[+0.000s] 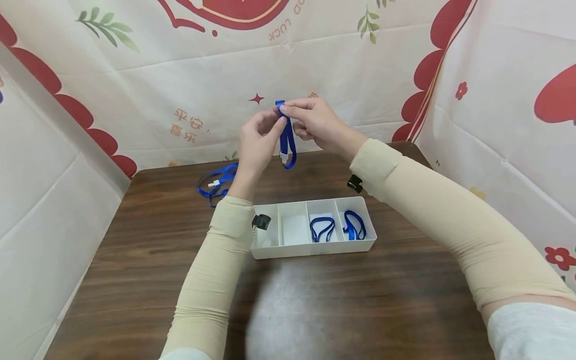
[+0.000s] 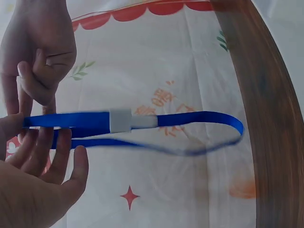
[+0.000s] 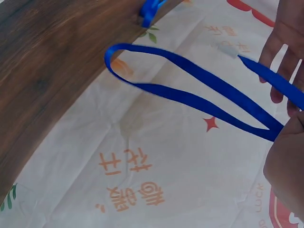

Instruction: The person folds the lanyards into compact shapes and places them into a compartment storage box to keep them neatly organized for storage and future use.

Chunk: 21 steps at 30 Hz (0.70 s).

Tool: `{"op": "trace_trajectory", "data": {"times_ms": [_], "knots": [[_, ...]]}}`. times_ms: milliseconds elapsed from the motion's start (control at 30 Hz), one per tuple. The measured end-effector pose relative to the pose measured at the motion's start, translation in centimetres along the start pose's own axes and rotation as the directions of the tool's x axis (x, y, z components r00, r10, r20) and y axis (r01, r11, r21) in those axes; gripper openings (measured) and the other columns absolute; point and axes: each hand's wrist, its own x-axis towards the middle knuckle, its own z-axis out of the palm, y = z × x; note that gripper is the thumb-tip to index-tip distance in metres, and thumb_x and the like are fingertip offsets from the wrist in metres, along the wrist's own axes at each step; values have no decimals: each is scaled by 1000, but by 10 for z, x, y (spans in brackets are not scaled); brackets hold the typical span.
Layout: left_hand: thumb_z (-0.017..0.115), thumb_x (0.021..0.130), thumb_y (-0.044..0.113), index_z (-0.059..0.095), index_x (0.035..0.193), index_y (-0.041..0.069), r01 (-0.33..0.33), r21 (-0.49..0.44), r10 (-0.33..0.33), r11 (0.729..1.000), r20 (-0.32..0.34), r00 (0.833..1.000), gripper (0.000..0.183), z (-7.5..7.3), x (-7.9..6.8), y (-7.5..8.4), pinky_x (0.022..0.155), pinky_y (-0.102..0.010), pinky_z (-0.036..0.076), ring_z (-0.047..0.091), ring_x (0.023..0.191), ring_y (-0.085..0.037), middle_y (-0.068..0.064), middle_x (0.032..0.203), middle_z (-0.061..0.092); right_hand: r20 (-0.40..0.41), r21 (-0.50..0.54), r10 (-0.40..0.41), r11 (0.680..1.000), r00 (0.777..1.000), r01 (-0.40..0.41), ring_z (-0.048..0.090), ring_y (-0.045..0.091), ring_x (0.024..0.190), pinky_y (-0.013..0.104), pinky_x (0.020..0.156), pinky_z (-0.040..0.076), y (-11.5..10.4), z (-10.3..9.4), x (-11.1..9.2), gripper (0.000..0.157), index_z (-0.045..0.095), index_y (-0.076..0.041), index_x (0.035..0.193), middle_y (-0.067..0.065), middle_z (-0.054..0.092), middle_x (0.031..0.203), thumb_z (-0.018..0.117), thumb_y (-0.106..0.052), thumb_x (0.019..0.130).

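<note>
A folded blue lanyard (image 1: 289,142) with a white plastic buckle hangs between my two raised hands, above the table's back part. My right hand (image 1: 321,122) pinches its top between thumb and fingers. From the left side, my left hand (image 1: 258,142) holds the strap near the same end, thumb against it. In the left wrist view, the buckle (image 2: 120,120) and a long loop stretch away from the fingers. The right wrist view shows the loop of the lanyard (image 3: 199,71) hanging free of the right hand (image 3: 289,166).
Below the hands stands a white divided tray (image 1: 315,248). Its two right compartments each hold a coiled blue lanyard (image 1: 322,227). More blue lanyard (image 1: 218,180) lies loose on the brown table (image 1: 148,240), left of the tray and partly behind the left forearm. Printed cloth (image 1: 189,80) hangs behind.
</note>
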Motion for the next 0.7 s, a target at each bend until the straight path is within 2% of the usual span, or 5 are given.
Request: {"op": "trace_trajectory", "data": {"times_ms": [67, 200, 300, 500, 700], "knots": [[71, 103, 19, 76, 117, -1, 9, -45, -9, 999, 5, 1000, 25, 4, -1, 1, 96, -29, 59, 76, 107, -27, -19, 116, 79, -2, 29, -12, 1000, 1000, 12, 38, 9, 47, 19, 46, 29, -1, 0, -3, 32, 73, -3, 132, 4, 76, 115, 65, -21, 107], [72, 103, 17, 78, 111, -4, 31, -63, -31, 998, 7, 1000, 23, 11, -6, 1, 89, -29, 59, 77, 97, -25, -22, 108, 80, -2, 123, -23, 992, 1000, 23, 38, 7, 43, 17, 44, 29, -4, 1, -9, 33, 72, 0, 132, 5, 79, 116, 67, -19, 106], [71, 104, 21, 78, 112, -1, 51, -34, -50, 998, 36, 998, 24, 15, -14, 1, 94, -32, 61, 77, 100, -22, -18, 110, 81, -15, 182, -14, 983, 1000, 16, 38, 8, 42, 18, 44, 28, -8, 1, -14, 32, 72, 1, 131, 5, 81, 113, 66, -19, 107], [69, 105, 24, 77, 115, 2, 63, -32, -60, 998, 62, 996, 25, 21, -27, -1, 103, -39, 61, 78, 107, -26, -18, 111, 81, -45, 262, 1, 965, 999, 11, 38, 10, 43, 18, 45, 28, -24, 0, -24, 23, 77, -1, 119, 10, 81, 108, 67, -16, 105], [68, 106, 24, 75, 118, 3, 74, -55, -71, 996, 52, 996, 25, 21, -40, -1, 105, -38, 60, 76, 112, -24, -17, 116, 79, -66, 250, -8, 968, 998, 24, 40, 10, 45, 18, 45, 30, -32, 4, -34, 22, 78, -2, 118, 11, 81, 108, 68, -16, 105]]}}
